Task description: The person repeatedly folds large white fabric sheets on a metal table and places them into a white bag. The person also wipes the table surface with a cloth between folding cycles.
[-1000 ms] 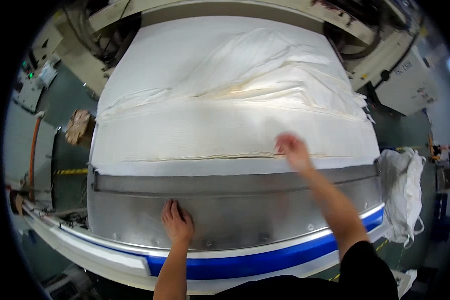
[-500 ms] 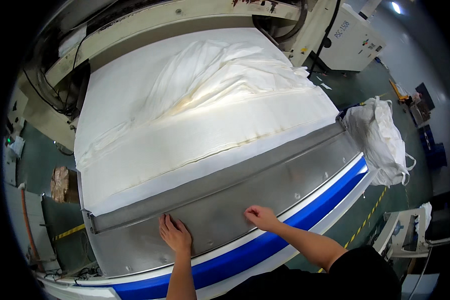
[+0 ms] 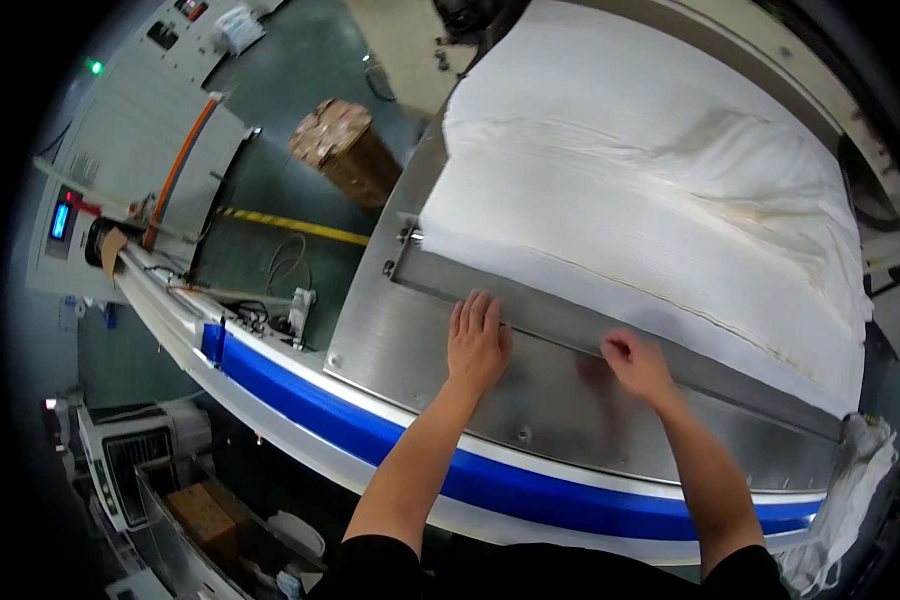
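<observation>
My left hand lies over the steel plate, its fingers stretched out toward the raised strip along the cloth. To its right, my right hand is curled into a loose fist above the same plate. What it holds, if anything, is hidden by the fingers. Beyond both hands a thick stack of white cloth covers the machine bed. Its near edge shows several layers laid together, and the upper part is rumpled into folds toward the far right. Neither hand touches the cloth.
A blue band with white edging runs along the plate's near side. A brown wrapped block stands on the floor at left, near a control cabinet with an orange hose. A white bag hangs at the right corner. Boxes stand at lower left.
The view has swung to the left, so the plate's left end and the floor there now show. Both hands are nearer the cloth edge; the right stays curled, the left stays spread.
</observation>
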{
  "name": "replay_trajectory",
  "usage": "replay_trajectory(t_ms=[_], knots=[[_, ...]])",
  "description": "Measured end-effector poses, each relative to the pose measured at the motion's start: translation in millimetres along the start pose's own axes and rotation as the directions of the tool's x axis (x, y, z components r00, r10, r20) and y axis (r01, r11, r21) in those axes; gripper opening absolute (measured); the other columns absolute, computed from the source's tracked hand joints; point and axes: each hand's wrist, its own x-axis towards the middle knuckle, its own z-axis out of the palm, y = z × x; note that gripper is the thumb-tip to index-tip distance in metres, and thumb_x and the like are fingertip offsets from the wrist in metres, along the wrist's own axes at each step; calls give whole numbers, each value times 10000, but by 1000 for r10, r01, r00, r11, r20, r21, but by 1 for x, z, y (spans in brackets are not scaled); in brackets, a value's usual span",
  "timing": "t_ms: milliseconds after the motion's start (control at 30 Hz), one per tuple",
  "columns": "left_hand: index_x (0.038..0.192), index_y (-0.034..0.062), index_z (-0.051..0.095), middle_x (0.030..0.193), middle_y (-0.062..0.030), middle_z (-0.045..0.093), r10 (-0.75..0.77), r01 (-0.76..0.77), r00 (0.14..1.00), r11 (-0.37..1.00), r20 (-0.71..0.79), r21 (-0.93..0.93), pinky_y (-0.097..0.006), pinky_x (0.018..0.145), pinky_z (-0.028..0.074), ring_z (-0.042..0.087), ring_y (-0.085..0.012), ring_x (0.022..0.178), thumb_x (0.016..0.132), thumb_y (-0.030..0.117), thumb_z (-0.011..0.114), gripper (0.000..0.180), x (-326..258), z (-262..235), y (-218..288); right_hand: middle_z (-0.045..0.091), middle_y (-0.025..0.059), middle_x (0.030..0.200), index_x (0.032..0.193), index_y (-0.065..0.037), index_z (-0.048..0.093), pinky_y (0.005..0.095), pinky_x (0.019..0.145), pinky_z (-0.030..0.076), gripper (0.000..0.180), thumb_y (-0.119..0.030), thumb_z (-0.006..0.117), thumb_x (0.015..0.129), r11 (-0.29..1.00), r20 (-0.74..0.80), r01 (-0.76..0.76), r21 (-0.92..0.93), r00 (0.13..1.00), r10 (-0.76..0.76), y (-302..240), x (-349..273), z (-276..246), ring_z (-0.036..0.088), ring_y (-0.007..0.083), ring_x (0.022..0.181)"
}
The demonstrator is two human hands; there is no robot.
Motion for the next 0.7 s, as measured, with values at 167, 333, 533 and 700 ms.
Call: replay_trajectory(t_ms=[167,333,533,700], knots=[[1195,34,515,1249,-156,505,-37,38,999,998,32,-40,-478,1056,301,449,-333,1216,850,246,562,407,2,9,-14,656,143,815,938,-49,632,387,692,496,199,-214,570,845,973,28,224,-62,974,-223,-70,109,30,633,309,750],[1205,32,511,1259,-140,503,-59,64,996,995,71,-78,-475,1058,293,447,-319,1217,856,267,556,423,7,14,-11,669,105,781,902,-23,635,327,665,493,197,-206,603,838,924,112,372,-89,926,-362,-115,199,54,625,212,697],[1214,38,510,1262,-136,499,-82,92,991,992,105,-89,-474,1056,289,441,-312,1220,852,263,557,428,7,15,-14,672,103,757,811,-50,653,359,676,500,184,-227,609,789,921,153,384,-67,916,-371,-128,248,73,639,262,701],[1216,40,509,1258,-134,500,-87,98,990,991,111,-95,-479,1055,287,444,-312,1216,845,255,566,432,8,17,-14,676,97,755,798,-56,659,355,678,501,181,-229,610,775,925,151,368,-99,924,-351,-127,252,74,641,256,702]])
